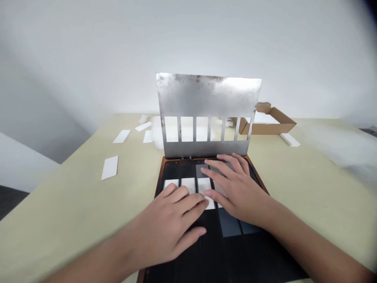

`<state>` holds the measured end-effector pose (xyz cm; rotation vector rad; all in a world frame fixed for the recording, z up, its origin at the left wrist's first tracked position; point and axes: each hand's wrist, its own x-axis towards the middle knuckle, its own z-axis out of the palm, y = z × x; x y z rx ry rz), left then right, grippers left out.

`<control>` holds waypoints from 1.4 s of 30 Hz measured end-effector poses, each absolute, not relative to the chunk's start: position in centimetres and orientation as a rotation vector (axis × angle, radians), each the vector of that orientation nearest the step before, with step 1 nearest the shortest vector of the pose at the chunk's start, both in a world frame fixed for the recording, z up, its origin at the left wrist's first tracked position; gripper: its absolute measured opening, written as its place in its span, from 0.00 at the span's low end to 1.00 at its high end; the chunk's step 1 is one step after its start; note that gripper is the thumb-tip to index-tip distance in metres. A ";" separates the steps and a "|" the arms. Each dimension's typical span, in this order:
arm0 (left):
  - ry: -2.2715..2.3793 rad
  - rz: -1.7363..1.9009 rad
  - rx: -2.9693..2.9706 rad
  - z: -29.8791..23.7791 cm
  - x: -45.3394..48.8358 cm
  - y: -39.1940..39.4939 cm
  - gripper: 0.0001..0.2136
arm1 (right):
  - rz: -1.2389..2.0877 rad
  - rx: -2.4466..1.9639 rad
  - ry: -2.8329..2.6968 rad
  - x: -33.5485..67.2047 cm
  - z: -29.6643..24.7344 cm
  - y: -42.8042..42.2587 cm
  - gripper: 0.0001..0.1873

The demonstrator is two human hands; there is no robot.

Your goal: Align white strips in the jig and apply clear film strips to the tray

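A dark tray with an orange-brown rim (160, 173) lies in front of me on the table. A hinged metal plate (207, 98) with a row of rectangular slots stands upright at its far edge. Several white rectangular pieces (188, 184) lie side by side on the tray's dark surface. My left hand (167, 224) rests flat on the tray, fingers stretched toward the white pieces. My right hand (232, 184) lies flat beside it with fingers spread, its fingertips on the white pieces and the dark slots near the hinge.
Loose white strips (110, 167) lie scattered on the pale green table (59, 212) to the left and behind the plate. An open cardboard box (273, 120) sits at the back right, with another white strip (290, 139) beside it. The wall is close behind.
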<state>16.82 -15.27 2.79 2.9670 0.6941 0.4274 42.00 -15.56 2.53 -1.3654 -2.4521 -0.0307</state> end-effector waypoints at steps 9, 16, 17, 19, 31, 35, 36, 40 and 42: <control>0.722 0.426 3.022 2.5 17.0 -15.8 0.18 | -0.051 -1.413 -2.525 42.3 2.0 -15.3 0.27; 0.725 0.408 3.010 2.5 17.0 -15.8 0.18 | 0.214 -1.337 -2.425 42.0 2.7 -15.4 0.13; 0.723 0.403 3.012 2.4 17.0 -15.8 0.18 | 0.217 -1.324 -2.419 41.9 2.7 -15.4 0.12; 0.712 0.399 3.019 2.4 17.0 -15.7 0.18 | 0.181 -1.299 -2.408 42.0 2.6 -15.2 0.12; 0.690 0.341 3.007 2.7 16.7 -15.7 0.20 | 0.052 -1.232 -2.445 42.3 1.8 -15.3 0.16; 0.694 0.332 2.996 2.7 16.7 -15.7 0.19 | 0.031 -1.260 -2.433 42.2 1.9 -15.2 0.19; 0.689 0.337 2.995 2.7 16.7 -15.6 0.19 | 0.015 -1.264 -2.426 42.2 1.8 -15.1 0.19; 0.676 0.356 3.002 2.6 16.8 -15.6 0.18 | -0.048 -1.277 -2.383 42.0 1.6 -14.8 0.18; 0.678 0.360 3.004 2.6 16.8 -15.6 0.18 | -0.058 -1.263 -2.366 42.0 1.5 -14.7 0.14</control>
